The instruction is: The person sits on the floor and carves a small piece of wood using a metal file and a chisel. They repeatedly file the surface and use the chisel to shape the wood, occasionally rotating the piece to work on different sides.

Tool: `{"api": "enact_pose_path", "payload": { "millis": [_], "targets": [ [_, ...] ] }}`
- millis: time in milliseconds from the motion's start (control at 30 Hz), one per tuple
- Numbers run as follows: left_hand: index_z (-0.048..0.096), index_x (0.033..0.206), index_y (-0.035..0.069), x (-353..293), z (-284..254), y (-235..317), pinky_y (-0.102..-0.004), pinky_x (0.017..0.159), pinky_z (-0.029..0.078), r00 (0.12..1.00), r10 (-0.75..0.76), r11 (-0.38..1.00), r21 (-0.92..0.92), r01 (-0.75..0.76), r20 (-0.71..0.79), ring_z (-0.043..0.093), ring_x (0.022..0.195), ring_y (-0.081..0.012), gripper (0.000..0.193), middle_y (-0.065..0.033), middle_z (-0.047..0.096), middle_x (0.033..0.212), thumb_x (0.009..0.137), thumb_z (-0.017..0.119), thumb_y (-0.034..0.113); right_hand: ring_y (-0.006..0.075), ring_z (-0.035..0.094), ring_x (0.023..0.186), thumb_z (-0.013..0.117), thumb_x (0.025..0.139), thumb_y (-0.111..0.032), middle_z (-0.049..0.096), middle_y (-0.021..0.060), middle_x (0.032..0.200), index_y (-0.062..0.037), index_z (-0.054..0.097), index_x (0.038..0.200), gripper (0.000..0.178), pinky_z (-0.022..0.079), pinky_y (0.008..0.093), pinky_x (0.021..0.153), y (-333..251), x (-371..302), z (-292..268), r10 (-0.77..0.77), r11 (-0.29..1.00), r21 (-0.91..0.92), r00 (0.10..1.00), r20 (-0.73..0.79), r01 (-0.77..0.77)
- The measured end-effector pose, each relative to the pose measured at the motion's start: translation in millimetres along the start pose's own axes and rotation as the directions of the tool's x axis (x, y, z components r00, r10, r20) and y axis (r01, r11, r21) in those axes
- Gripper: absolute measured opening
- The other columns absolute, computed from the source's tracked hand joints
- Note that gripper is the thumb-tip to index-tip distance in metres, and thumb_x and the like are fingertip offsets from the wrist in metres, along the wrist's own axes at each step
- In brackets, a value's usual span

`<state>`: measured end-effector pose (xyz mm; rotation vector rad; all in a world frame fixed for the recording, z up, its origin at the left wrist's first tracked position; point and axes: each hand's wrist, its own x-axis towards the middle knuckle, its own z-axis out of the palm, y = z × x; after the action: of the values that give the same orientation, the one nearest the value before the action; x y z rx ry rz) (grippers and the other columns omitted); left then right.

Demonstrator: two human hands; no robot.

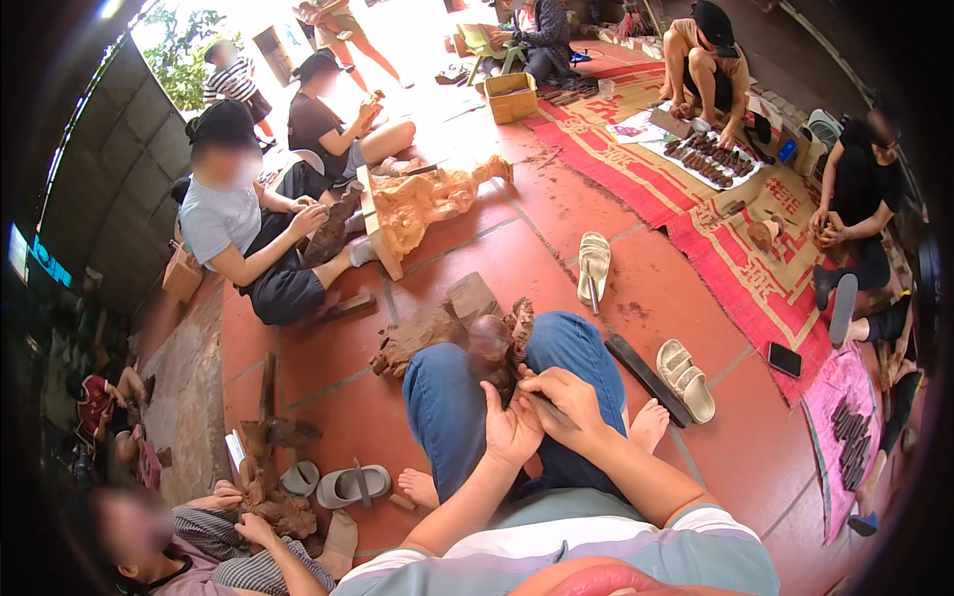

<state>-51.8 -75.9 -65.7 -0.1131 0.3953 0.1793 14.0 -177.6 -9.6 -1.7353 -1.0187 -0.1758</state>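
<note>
A dark brown wood carving (pixel 489 340), with a smooth rounded part and a knobby upright side piece, rests between my knees. My left hand (pixel 512 429) is turned palm up at its near end, thumb raised against it and fingers curled in beside it. My right hand (pixel 568 402) meets the left one there, its fingers closed on a slim, dark flat hand tool (pixel 553 411). The tool's tip is hidden between the two hands. A rough brown wood piece (pixel 422 336) lies just beyond my left knee.
A large pale wooden statue (pixel 427 206) lies on the red tiles ahead. Sandals (pixel 686 379) and a dark bar (pixel 646 377) are at my right. A red mat (pixel 715 248) holds carvings and a phone (pixel 784 360). Several people sit around; one works close at my lower left.
</note>
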Motion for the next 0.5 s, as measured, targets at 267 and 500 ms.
{"api": "enact_pose_path", "payload": {
  "millis": [267, 500],
  "targets": [
    [0.058, 0.105, 0.004, 2, -11, 7, -0.0300, 0.090, 0.053, 0.994, -0.039, 0.999, -0.019, 0.041, 0.099, 0.062, 0.099, -0.0188, 0.059, -0.0068, 0.063, 0.105, 0.087, 0.051, 0.060, 0.0293, 0.063, 0.077, 0.071, 0.072, -0.006, 0.065, 0.0096, 0.083, -0.0066, 0.065, 0.087, 0.016, 0.051, 0.0349, 0.065, 0, -3, 1, 0.000, 0.999, 0.052, 1.000, 0.007, 0.000],
    [0.057, 0.105, 0.002, 3, -17, 9, -0.0324, 0.089, 0.054, 0.977, -0.091, 0.996, -0.008, 0.094, 0.195, 0.063, 0.099, -0.0217, 0.057, -0.0093, 0.063, 0.104, 0.089, 0.051, 0.057, 0.0284, 0.063, 0.070, 0.071, 0.072, -0.001, 0.063, 0.0115, 0.079, -0.0056, 0.065, 0.088, 0.018, 0.050, 0.0333, 0.062, -2, -6, 0, -0.091, 0.988, 0.124, 0.996, -0.003, 0.091]
  ]
}}
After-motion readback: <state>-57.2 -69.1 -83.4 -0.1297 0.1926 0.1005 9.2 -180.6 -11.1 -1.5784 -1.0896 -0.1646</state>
